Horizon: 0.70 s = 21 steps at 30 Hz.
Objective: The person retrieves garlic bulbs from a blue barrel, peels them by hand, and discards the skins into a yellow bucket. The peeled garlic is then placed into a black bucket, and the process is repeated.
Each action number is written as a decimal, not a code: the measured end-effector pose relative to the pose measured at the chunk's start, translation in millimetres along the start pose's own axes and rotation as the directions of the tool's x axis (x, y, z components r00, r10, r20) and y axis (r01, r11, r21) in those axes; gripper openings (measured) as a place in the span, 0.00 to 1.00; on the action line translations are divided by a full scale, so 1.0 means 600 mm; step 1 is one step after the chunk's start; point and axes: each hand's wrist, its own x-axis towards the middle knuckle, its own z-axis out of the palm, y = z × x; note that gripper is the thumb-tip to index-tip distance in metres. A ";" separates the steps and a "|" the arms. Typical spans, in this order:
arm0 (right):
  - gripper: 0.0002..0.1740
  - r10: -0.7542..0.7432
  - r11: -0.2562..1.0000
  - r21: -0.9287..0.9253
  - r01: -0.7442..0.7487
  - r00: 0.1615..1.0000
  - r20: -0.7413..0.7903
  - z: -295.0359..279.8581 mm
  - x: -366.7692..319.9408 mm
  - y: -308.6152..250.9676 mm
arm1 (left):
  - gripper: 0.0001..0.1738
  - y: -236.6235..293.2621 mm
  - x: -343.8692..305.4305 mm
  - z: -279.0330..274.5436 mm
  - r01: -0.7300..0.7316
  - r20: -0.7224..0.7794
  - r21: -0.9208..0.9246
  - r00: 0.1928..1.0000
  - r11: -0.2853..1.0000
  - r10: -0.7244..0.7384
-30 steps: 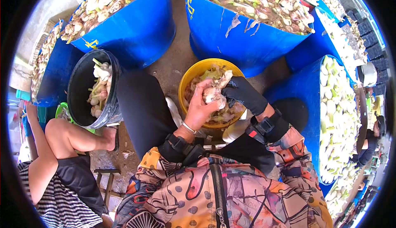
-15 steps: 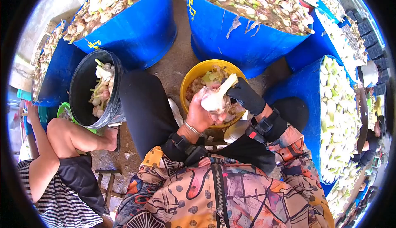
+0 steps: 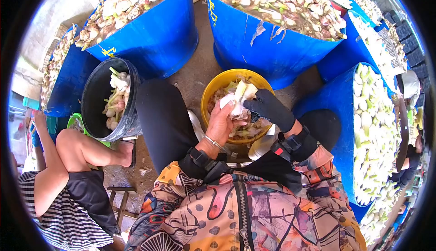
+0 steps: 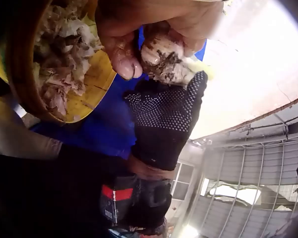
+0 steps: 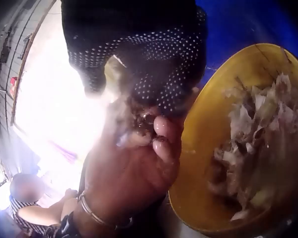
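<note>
A pale, dirty bulb with a short cut stalk is held over a yellow basin of peelings between my knees. My bare left hand, a thin bracelet on its wrist, grips the bulb from below. In the left wrist view its thumb lies beside the bulb. My right hand wears a black dotted glove, and its fingers curl over the bulb's stalk end. The right wrist view shows the glove wrapped over the bulb above the left hand and the basin.
Blue barrels heaped with unpeeled bulbs stand ahead. A blue tub of white peeled pieces is on the right. A black bucket with bulbs tilts at the left, beside a seated person in a striped shirt.
The bulb has been turned in my hands. Half a second ago its stalk stuck out up and to the right; now the gloved fingers cover that end.
</note>
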 end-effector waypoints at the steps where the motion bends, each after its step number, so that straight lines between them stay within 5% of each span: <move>1: 0.18 -0.005 0.998 -0.061 0.006 1.000 0.012 -0.001 0.000 -0.027 | 0.21 0.000 0.000 -0.002 -0.004 -0.008 0.017 1.000 1.000 0.005; 7: 0.15 0.013 0.977 -0.213 -0.030 0.997 -0.079 -0.005 0.000 -0.038 | 0.23 0.001 -0.002 -0.001 -0.012 0.081 -0.021 0.997 1.000 0.013; 10: 0.13 -0.188 0.981 -0.024 0.194 0.900 -0.394 -0.002 0.012 -0.003 | 0.28 0.015 -0.009 0.007 -0.003 0.183 -0.168 0.983 0.986 0.034; 11: 0.13 0.012 0.969 0.229 0.089 0.914 -0.405 -0.012 0.012 0.005 | 0.30 0.021 -0.012 0.010 0.010 0.237 -0.188 0.971 0.982 0.035; 13: 0.12 0.389 0.730 0.675 -0.108 0.878 -0.280 -0.031 0.013 -0.024 | 0.33 0.034 -0.019 0.016 0.041 0.343 -0.228 0.938 0.973 0.041; 14: 0.12 0.431 0.789 0.581 -0.199 0.853 -0.295 -0.035 0.015 -0.009 | 0.30 0.038 -0.026 0.021 0.065 0.376 -0.282 0.925 0.957 0.048; 15: 0.13 0.190 0.979 0.134 -0.155 0.933 -0.307 -0.038 0.014 0.027 | 0.30 0.040 -0.027 0.022 0.059 0.383 -0.266 0.922 0.962 0.050; 16: 0.13 -0.035 0.941 -0.336 -0.034 0.980 -0.198 -0.040 0.012 0.071 | 0.31 0.042 -0.027 0.023 0.052 0.388 -0.250 0.920 0.967 0.051; 17: 0.14 -0.189 0.688 -0.713 0.136 0.982 0.005 -0.040 0.011 0.094 | 0.32 0.043 -0.028 0.023 0.045 0.392 -0.234 0.918 0.971 0.052; 18: 0.17 -0.076 0.645 -0.764 0.019 0.996 -0.039 -0.018 -0.004 0.072 | 0.32 0.039 -0.027 0.018 0.024 0.384 -0.256 0.920 0.966 0.079; 21: 0.21 0.021 0.665 -0.747 -0.026 1.000 -0.017 -0.015 -0.004 0.031 | 0.31 0.051 -0.026 0.014 0.015 0.353 -0.265 0.932 0.964 0.082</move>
